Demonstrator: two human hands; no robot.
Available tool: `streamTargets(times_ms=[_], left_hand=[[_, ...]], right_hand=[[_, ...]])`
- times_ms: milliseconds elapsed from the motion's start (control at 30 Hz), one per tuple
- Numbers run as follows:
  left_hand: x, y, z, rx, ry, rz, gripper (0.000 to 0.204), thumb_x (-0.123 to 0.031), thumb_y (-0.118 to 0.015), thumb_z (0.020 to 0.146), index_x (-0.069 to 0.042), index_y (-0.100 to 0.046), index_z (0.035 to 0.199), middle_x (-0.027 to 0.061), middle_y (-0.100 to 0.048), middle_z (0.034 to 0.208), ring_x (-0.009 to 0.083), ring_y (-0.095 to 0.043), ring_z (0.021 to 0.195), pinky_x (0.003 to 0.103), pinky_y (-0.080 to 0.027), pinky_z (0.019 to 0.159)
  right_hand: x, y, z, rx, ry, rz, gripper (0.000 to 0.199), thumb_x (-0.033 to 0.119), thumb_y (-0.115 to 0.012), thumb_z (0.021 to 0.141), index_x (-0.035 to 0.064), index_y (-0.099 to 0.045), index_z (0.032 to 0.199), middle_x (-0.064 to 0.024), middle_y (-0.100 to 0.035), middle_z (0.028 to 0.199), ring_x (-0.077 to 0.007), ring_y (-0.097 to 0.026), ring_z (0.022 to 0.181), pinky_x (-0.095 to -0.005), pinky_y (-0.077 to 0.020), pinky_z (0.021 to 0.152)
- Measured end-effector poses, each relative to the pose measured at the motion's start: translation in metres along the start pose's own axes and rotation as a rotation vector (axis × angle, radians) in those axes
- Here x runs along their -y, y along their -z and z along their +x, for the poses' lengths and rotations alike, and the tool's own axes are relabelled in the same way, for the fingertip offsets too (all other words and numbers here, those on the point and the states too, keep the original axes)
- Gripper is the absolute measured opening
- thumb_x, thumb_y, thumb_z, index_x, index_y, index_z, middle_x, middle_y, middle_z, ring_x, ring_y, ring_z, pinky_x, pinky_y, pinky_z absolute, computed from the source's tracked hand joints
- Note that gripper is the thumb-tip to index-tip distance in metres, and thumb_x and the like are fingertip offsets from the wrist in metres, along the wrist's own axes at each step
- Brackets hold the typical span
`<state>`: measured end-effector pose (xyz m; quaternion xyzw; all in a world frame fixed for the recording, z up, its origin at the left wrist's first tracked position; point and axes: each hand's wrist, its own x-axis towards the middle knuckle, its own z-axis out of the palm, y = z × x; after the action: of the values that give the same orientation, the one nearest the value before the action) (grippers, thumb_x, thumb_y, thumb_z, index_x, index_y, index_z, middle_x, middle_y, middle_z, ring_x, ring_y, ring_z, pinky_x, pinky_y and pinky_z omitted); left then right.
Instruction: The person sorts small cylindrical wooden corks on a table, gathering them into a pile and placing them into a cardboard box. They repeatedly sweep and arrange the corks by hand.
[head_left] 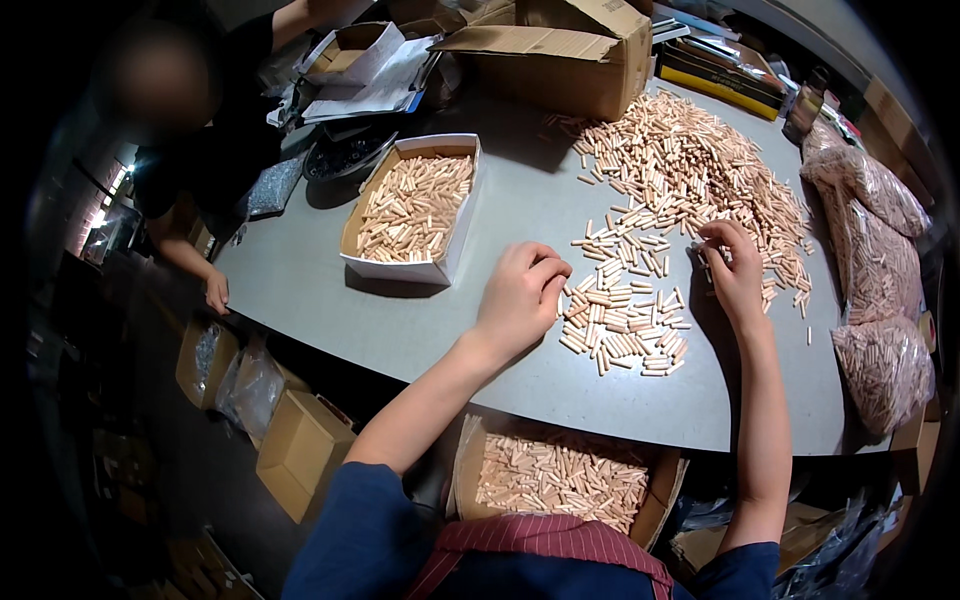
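Small wooden dowels lie on the grey table in a big heap (690, 150) at the far right and a smaller spread patch (625, 320) nearer me. At the left edge of that patch is my left hand (522, 292), its fingers curled together; whether anything is in them is hidden. My right hand (735, 265) reaches to the near edge of the heap with thumb and fingers bent inward, and what they hold, if anything, I cannot make out. Left of my hands stands a white-sided cardboard box (462, 235) filled with dowels.
Below the table edge, in front of me, sits a carton (467, 465) of dowels. Clear bags (878, 270) of dowels line the right side. An open carton (560, 75) stands at the back. Another person's hand (216, 292) is by the table's left edge.
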<state>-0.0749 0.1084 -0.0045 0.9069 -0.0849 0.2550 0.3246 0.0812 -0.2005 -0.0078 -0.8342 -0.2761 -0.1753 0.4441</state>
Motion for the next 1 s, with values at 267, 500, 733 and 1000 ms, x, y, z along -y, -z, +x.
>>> streamTargets(times_ms=[267, 500, 733, 1000], left_hand=[[-0.002, -0.012, 0.008, 0.044, 0.015, 0.000, 0.010, -0.015, -0.075, 0.091, -0.005, -0.076, 0.093, 0.0106, -0.070, 0.101, 0.0341, -0.062, 0.103, 0.045, -0.050, 0.090], [0.006, -0.015, 0.008, 0.010, 0.028, 0.045, 0.010, -0.014, -0.073, 0.091, -0.005, -0.075, 0.091, 0.0127, -0.070, 0.099, 0.0363, -0.063, 0.102, 0.047, -0.051, 0.090], [0.014, -0.009, 0.011, -0.036, 0.110, 0.064, 0.013, -0.007, -0.064, 0.095, -0.004, -0.076, 0.100, 0.0140, -0.072, 0.102, 0.0371, -0.065, 0.102, 0.047, -0.052, 0.091], [0.020, -0.005, 0.013, -0.036, 0.097, 0.014, 0.019, -0.003, -0.060, 0.095, -0.004, -0.076, 0.106, 0.0146, -0.074, 0.104, 0.0365, -0.067, 0.103, 0.046, -0.053, 0.091]], right_hand=[[0.000, -0.003, -0.002, -0.002, 0.079, -0.017, 0.019, -0.007, -0.061, 0.091, -0.0027, -0.070, 0.108, -0.0124, -0.070, 0.109, -0.0262, -0.072, 0.096, -0.0333, -0.0579, 0.083], [-0.002, 0.000, -0.001, 0.008, 0.079, -0.045, 0.017, -0.006, -0.061, 0.090, -0.0030, -0.070, 0.105, -0.0128, -0.070, 0.107, -0.0268, -0.072, 0.095, -0.0334, -0.0575, 0.082], [-0.007, 0.002, 0.000, -0.004, 0.079, -0.091, 0.020, -0.005, -0.062, 0.090, -0.0021, -0.070, 0.108, -0.0131, -0.069, 0.108, -0.0279, -0.071, 0.094, -0.0346, -0.0571, 0.081], [-0.006, 0.004, -0.001, 0.040, 0.028, -0.083, 0.021, -0.005, -0.062, 0.090, -0.0023, -0.069, 0.110, -0.0131, -0.068, 0.111, -0.0283, -0.071, 0.094, -0.0352, -0.0569, 0.081]])
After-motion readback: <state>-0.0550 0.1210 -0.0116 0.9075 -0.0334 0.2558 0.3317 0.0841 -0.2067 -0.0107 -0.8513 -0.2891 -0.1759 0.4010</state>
